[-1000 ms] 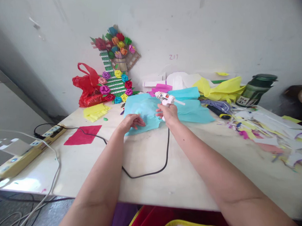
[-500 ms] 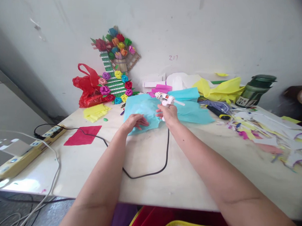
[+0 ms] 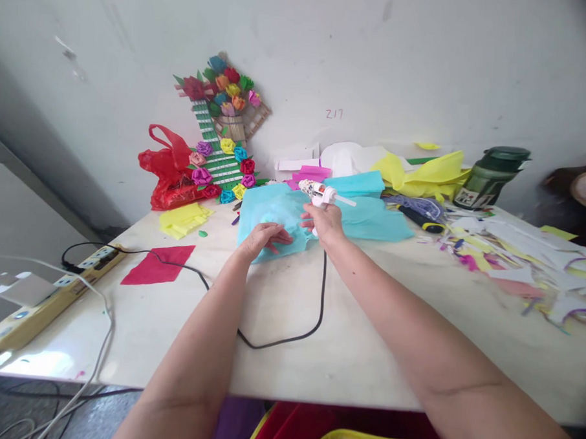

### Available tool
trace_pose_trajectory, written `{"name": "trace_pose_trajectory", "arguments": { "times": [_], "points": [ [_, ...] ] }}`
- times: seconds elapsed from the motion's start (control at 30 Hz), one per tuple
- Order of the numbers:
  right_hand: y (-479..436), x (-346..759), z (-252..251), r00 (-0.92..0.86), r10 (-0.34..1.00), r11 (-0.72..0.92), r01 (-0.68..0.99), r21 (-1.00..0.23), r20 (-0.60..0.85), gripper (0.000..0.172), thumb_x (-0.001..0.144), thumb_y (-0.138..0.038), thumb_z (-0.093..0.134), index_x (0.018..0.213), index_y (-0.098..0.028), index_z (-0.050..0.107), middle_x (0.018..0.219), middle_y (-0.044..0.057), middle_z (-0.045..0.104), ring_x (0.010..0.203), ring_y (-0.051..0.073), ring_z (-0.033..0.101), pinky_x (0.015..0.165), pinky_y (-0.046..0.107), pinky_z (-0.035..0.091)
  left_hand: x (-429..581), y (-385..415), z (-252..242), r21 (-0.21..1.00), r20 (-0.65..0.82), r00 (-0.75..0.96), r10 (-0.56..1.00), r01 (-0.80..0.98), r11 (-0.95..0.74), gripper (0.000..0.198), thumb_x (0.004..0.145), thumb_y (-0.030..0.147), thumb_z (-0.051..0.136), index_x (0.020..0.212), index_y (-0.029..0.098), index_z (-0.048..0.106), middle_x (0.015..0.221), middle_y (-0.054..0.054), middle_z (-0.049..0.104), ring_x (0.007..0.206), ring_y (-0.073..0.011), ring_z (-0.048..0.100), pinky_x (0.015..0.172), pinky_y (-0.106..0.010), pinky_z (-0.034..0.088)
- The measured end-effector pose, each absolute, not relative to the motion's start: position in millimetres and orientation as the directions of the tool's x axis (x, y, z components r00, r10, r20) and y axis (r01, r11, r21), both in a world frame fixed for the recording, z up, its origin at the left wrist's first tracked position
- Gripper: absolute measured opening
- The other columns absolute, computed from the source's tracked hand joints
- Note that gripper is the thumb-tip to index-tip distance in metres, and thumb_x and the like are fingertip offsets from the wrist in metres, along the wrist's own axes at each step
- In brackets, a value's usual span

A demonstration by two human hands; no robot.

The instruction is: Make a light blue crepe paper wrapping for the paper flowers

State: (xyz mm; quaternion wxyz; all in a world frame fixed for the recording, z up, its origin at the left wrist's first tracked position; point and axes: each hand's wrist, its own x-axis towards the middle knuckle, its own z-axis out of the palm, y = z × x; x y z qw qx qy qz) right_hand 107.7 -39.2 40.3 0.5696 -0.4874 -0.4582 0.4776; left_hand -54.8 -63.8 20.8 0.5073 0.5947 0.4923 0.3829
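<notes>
My right hand (image 3: 326, 222) is wrapped round the handle of a white glue gun (image 3: 319, 192), whose nozzle points left and whose glue stick sticks out at the right. A black cord hangs from the gun and runs over the table. Below and left of the nozzle, my left hand (image 3: 267, 239) rests on light blue crepe paper (image 3: 255, 201), fingers loosely curled and somewhat apart, with nothing visible in them. More blue paper (image 3: 378, 222) lies behind and right of my right hand.
Paper flowers (image 3: 230, 90) on a green striped stand lean by the wall, beside a red bag (image 3: 166, 169). A power strip (image 3: 51, 306) and red paper (image 3: 159, 265) lie left. Right are a green bottle (image 3: 489, 179), a screwdriver (image 3: 422, 220) and paper scraps (image 3: 519, 262).
My left hand has shifted slightly right over the blue paper. The glue gun stays in my right hand, and the view has moved a little.
</notes>
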Motion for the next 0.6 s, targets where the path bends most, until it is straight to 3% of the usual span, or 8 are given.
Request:
{"name": "trace_pose_trajectory", "arguments": {
  "times": [0.13, 0.23, 0.33, 0.43, 0.5, 0.6],
  "points": [
    [-39.5, 108.3, 41.0, 0.128, 0.99, 0.069, -0.091, -0.993, 0.057, 0.015, 0.069, -0.026, 0.059, 0.08, -0.017, 0.055, 0.059, -0.001, 0.062, 0.041, 0.011, 0.058, 0.032, 0.016, 0.037, -52.4, -65.1, 22.0, 0.97, -0.044, 0.238, 0.97, 0.242, -0.015, 0.037, 0.069, 0.048, 0.053, 0.078, 0.012, 0.06, 0.088, -0.012, 0.068, 0.088, -0.0259, 0.063, 0.048, -0.024, 0.046],
    [-39.3, 108.6, 41.4, 0.135, 0.989, 0.069, -0.092, -0.993, 0.056, 0.015, 0.069, -0.025, 0.059, 0.081, -0.016, 0.055, 0.059, -0.001, 0.061, 0.039, 0.011, 0.057, 0.032, 0.016, 0.037, -54.9, -64.7, 23.3, 0.93, 0.089, 0.181, 0.98, 0.337, -0.147, 0.037, 0.075, 0.047, 0.046, 0.078, 0.013, 0.06, 0.087, -0.012, 0.068, 0.083, -0.0244, 0.063, 0.056, -0.029, 0.049],
    [-39.6, 108.8, 42.0, 0.138, 0.989, 0.071, -0.101, -0.992, 0.056, 0.015, 0.069, -0.024, 0.059, 0.081, -0.016, 0.055, 0.058, -0.001, 0.061, 0.038, 0.01, 0.056, 0.032, 0.016, 0.037, -58.0, -62.8, 20.4, 0.677, 0.414, 0.037, 0.909, 0.656, -0.335, 0.034, 0.078, 0.044, 0.044, 0.084, 0.016, 0.063, 0.1, -0.009, 0.065, 0.1, -0.0251, 0.057, 0.081, -0.038, 0.046],
    [-39.6, 108.8, 42.2, 0.139, 0.989, 0.073, -0.105, -0.992, 0.058, 0.015, 0.069, -0.024, 0.06, 0.081, -0.016, 0.056, 0.057, -0.001, 0.061, 0.037, 0.01, 0.056, 0.032, 0.015, 0.036, -58.7, -59.9, 10.8, 0.292, 0.646, 0.066, 0.761, 0.9, -0.325, 0.04, 0.076, 0.044, 0.05, 0.108, 0.022, 0.059, 0.133, -0.004, 0.045, 0.13, -0.0275, 0.025, 0.105, -0.045, 0.022],
    [-38.9, 108.7, 41.8, 0.141, 0.988, 0.073, -0.101, -0.992, 0.059, 0.015, 0.069, -0.024, 0.06, 0.081, -0.016, 0.056, 0.058, -0.001, 0.061, 0.038, 0.01, 0.056, 0.031, 0.016, 0.037, -57.4, -57.4, 2.6, 0.167, 0.646, 0.07, 0.76, 0.959, -0.23, 0.059, 0.073, 0.051, 0.052, 0.124, 0.022, 0.047, 0.144, -0.003, 0.026, 0.135, -0.0298, 0.004, 0.108, -0.049, 0.009],
    [-37.7, 108.3, 40.9, 0.145, 0.988, 0.069, -0.094, -0.993, 0.055, 0.016, 0.068, -0.024, 0.06, 0.081, -0.017, 0.056, 0.058, -0.001, 0.062, 0.038, 0.01, 0.057, 0.031, 0.015, 0.036, -54.1, -53.2, -7.3, 0.122, 0.567, 0.011, 0.824, 0.988, -0.097, 0.083, 0.068, 0.062, 0.052, 0.136, 0.02, 0.031, 0.148, -0.005, 0.012, 0.134, -0.032, -0.008, 0.107, -0.054, 0.003]
  ]
}}
